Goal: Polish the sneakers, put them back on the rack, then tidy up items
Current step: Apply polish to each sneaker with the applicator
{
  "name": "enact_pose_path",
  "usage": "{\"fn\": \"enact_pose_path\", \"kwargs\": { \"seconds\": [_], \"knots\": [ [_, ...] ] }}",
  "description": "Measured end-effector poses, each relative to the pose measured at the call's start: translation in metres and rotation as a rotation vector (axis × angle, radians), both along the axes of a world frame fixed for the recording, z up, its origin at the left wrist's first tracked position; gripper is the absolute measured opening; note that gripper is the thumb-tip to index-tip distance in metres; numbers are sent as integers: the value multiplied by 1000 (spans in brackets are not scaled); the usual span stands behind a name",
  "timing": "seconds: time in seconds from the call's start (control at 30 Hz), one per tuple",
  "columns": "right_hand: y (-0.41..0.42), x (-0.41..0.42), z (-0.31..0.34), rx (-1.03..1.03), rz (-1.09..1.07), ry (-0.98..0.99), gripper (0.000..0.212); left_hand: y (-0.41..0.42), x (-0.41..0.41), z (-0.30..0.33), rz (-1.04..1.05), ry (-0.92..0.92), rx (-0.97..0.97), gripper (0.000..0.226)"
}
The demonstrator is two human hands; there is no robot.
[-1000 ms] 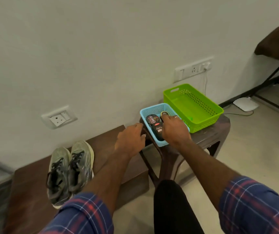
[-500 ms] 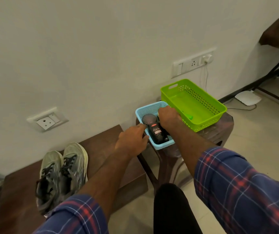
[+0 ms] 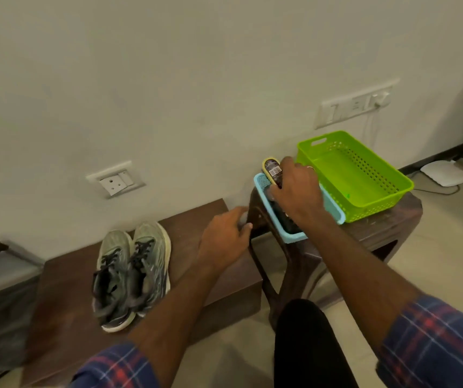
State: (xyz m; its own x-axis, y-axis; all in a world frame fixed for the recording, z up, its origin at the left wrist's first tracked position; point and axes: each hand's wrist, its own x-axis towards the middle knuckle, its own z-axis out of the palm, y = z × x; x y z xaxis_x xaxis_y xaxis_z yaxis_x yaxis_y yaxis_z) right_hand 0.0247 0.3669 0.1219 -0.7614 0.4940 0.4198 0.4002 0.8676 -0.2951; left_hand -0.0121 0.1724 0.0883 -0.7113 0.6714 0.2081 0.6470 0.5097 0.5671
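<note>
right hand [image 3: 297, 191] grips shoe brush [image 3: 271, 170] over blue basket [image 3: 294, 238] at stool's [image 3: 378, 228] left edge | left hand [image 3: 224, 233] curled closed, holding nothing visible | sneakers [image 3: 132, 275] on bench [image 3: 65, 292]

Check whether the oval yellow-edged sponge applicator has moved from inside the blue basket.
Yes. The right hand has lifted the oval yellow-edged sponge applicator up above the small blue plastic basket rim.

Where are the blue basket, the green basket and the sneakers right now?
blue basket [image 3: 294, 238], head view, near corner of its rim.
green basket [image 3: 345, 175], head view, bare floor inside.
sneakers [image 3: 129, 275], head view, laces where the pair meets.
</note>
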Motion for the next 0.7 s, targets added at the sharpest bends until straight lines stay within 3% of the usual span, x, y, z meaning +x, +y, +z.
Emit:
{"fn": "enact_pose_path", "kwargs": {
  "seconds": [0.13, 0.27, 0.4, 0.53, 0.63, 0.7],
  "knots": [
    [-90, 4, -14, -78, 171, 136, 35, -104, 4, -50, 284, 39, 9, 30],
    [-180, 15, -66, -342, 324, 57, 39, -185, 7, -82, 491, -3, -31, 24],
    [-237, 21, -111, -726, 332, -41, 41, -216, -2, -106, 538, 25, -165, 43],
    [-259, 21, -146, -796, 316, -93, 42, -226, -4, -128, 461, 86, -245, 41],
    [-262, 16, -161, -773, 350, -119, 54, -221, 1, -136, 388, 33, -48, 28],
    [-262, 13, -168, -793, 332, -115, 55, -218, 6, -143, 353, -26, 117, 31]
  ]
}}
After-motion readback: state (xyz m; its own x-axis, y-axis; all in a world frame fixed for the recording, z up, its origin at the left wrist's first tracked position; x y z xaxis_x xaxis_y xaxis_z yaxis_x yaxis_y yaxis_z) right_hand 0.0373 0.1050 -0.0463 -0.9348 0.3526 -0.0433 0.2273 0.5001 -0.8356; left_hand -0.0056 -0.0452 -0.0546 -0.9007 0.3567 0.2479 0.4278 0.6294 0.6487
